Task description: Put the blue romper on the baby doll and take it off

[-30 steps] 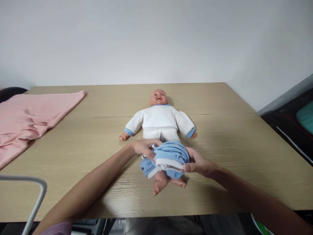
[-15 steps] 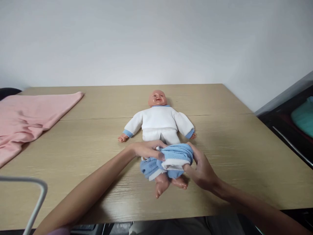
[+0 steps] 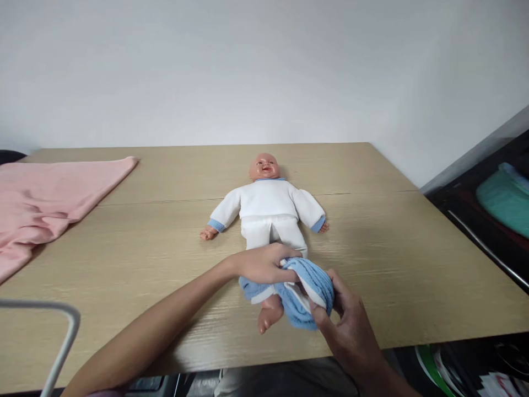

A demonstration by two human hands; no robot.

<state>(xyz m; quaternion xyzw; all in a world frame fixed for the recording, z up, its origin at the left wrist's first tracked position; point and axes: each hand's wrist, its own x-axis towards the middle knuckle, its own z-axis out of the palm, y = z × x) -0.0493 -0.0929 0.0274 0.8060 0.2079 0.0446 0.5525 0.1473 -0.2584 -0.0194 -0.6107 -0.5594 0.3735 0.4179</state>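
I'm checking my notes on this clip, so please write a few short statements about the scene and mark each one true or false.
1. The left hand and right hand both touch the blue garment. True.
2. The doll lies face up on the table. True.
3. The right hand touches the doll's head. False: it is on the blue garment.
4. The pink cloth lies on the table, apart from the doll. True.
5. Both of the doll's feet show. False: only one foot shows.
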